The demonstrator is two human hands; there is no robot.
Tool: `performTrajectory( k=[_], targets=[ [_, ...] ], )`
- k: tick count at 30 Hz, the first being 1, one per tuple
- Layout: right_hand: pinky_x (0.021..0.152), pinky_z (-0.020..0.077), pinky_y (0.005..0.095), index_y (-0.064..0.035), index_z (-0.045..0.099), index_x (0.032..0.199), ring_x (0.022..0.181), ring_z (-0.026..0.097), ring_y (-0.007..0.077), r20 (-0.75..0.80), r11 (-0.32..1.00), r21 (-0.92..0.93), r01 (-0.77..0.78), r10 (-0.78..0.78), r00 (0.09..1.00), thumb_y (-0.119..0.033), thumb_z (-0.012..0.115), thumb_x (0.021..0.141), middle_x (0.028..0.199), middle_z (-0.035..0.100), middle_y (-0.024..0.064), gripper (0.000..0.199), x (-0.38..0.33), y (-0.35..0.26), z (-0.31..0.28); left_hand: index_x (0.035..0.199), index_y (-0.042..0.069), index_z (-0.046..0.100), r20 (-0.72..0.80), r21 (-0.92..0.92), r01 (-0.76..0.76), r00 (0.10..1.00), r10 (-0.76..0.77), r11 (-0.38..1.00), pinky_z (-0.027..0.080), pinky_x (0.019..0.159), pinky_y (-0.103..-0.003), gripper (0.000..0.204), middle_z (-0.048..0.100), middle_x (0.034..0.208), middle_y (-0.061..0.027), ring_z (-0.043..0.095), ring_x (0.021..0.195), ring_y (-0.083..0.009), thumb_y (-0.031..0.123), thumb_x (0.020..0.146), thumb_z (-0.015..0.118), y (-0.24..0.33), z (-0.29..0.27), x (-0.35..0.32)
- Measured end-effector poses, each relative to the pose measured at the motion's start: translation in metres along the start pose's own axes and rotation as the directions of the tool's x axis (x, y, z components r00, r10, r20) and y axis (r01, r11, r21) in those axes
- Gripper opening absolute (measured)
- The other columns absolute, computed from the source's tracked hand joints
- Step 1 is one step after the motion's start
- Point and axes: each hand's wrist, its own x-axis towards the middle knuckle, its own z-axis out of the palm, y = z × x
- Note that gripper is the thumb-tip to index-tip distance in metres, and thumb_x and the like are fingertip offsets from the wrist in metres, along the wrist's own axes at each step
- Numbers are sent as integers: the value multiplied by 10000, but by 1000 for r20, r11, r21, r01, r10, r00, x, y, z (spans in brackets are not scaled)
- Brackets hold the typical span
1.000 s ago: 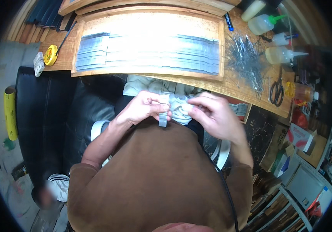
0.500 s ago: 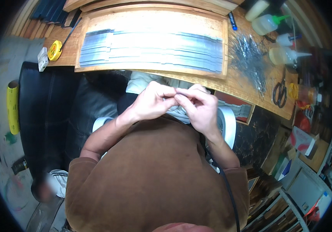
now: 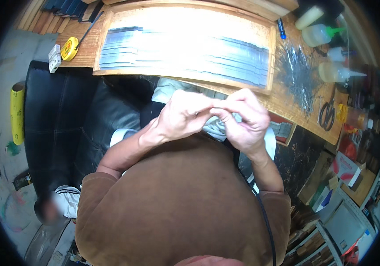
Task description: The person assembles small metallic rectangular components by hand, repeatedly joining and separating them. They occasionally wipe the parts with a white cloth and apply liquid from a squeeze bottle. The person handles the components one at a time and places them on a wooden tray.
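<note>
Pale grey-white crumpled cloth [image 3: 216, 128] sits bunched in your lap, just off the near edge of the wooden bench [image 3: 287, 104]. Your left hand [image 3: 183, 117] and right hand [image 3: 245, 122] meet over it, fingertips pinched together on something too small to make out. Grey metal strips [image 3: 181, 55] lie in the shallow wooden tray [image 3: 272, 62] beyond.

Both hands [image 3: 212, 117] pinch pale cloth [image 3: 216, 128].

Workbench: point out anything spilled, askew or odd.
A loose scatter of thin metal slivers litters the bench right of the wooden tray, beside the scissors. The grey strips in the tray lie orderly.
</note>
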Motion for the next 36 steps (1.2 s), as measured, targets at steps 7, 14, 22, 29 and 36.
performTrajectory(
  k=[7, 14, 22, 29, 36],
  targets=[
    [637, 492, 258, 0, 820, 1029, 738, 633, 135, 206, 910, 257, -325, 277, 939, -20, 850, 842, 858, 688, 65, 190, -27, 22, 34, 1003, -50, 765, -83, -198, 253, 958, -273, 947, 522, 595, -261, 109, 727, 779, -144, 695, 636, -175, -53, 916, 699, -10, 14, -67],
    [622, 483, 249, -18, 836, 994, 723, 631, 113, 284, 885, 276, -375, 297, 912, 10, 852, 818, 843, 701, 49, 179, -31, 32, 40, 1032, -51, 765, -43, -202, 285, 953, -300, 937, 507, 568, -270, 129, 711, 758, -129, 662, 605, -160, -48, 924, 695, -16, 14, -83],
    [591, 461, 251, -20, 836, 983, 691, 603, 103, 289, 865, 287, -412, 332, 898, -2, 862, 820, 814, 686, 42, 165, -35, 32, 43, 1029, -53, 766, 4, -231, 329, 942, -337, 916, 519, 582, -268, 126, 729, 785, -139, 689, 629, -160, -45, 925, 696, -15, 13, -84],
    [581, 457, 249, -9, 825, 975, 683, 600, 106, 215, 926, 248, -284, 233, 948, 10, 863, 821, 832, 685, 51, 160, -38, 29, 46, 1031, -47, 762, -46, -259, 265, 957, -286, 929, 538, 618, -275, 142, 743, 819, -150, 711, 662, -182, -62, 914, 682, -17, 15, -79],
    [586, 453, 240, -2, 815, 949, 689, 599, 97, 206, 911, 254, -325, 277, 939, 9, 866, 827, 821, 678, 51, 133, -38, 26, 46, 1084, -27, 775, 129, -268, 396, 918, -375, 878, 536, 612, -269, 172, 770, 847, -164, 717, 658, -164, -30, 924, 712, -20, 3, -79]
  ],
)
